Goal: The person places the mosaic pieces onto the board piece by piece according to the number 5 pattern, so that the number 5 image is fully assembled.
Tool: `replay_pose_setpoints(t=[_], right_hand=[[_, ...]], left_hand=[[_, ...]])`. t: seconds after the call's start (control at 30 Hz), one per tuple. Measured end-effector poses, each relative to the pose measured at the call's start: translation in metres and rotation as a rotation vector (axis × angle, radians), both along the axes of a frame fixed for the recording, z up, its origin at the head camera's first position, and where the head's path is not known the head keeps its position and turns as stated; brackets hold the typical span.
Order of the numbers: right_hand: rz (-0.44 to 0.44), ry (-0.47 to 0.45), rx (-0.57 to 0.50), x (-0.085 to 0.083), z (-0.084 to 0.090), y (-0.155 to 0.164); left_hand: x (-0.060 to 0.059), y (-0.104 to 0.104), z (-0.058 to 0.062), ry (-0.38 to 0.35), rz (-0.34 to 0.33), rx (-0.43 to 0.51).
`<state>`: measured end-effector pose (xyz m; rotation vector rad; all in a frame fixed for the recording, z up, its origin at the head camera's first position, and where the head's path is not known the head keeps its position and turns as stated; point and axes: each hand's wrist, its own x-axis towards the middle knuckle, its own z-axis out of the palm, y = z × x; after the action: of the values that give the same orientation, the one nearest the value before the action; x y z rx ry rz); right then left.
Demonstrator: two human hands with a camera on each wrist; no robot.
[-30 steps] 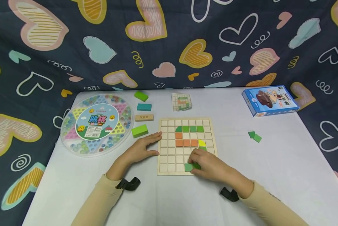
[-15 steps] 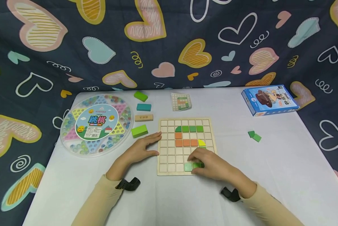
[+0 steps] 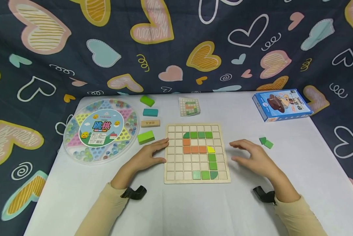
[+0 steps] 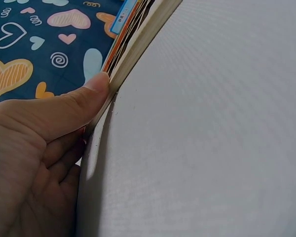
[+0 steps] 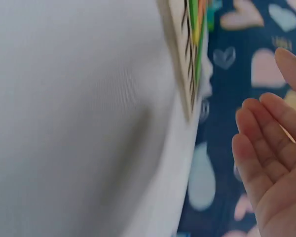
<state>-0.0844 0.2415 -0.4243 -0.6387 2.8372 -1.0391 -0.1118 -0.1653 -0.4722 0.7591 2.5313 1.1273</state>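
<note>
Two bare hands framed the square wooden grid board (image 3: 195, 152) lying flat on the white bench (image 3: 297, 170). Coloured tiles on the board traced a curling figure: green squares along the top, orange below them, one yellow piece, then green running down to a rounded corner piece in the bottom row. The left hand (image 3: 148, 153) rested against the board's left edge, fingers straight, grip released. The right hand (image 3: 253, 159) hovered just right of the board, fingers relaxed, grasping nothing, near two loose green tiles (image 3: 266, 142).

The right hand (image 5: 271, 163) hangs with relaxed fingers, apart from the wooden board's (image 5: 180, 59) edge.
</note>
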Motion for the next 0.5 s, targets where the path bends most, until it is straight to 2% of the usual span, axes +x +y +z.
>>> replay_pose_setpoints(t=[0.27,0.37,0.5], right_hand=[[-0.257,-0.001,0.055,-0.016,-0.001,0.059],[-0.307,-0.045,0.065,-0.023,-0.002,0.077],[-0.325,-0.118,0.079,-0.031,-0.006,0.092]], left_hand=[[0.001,0.000,-0.001,0.010,0.002,-0.006],[0.001,0.000,-0.001,0.008,0.002,-0.007],[0.000,0.000,0.000,0.001,0.000,-0.006]])
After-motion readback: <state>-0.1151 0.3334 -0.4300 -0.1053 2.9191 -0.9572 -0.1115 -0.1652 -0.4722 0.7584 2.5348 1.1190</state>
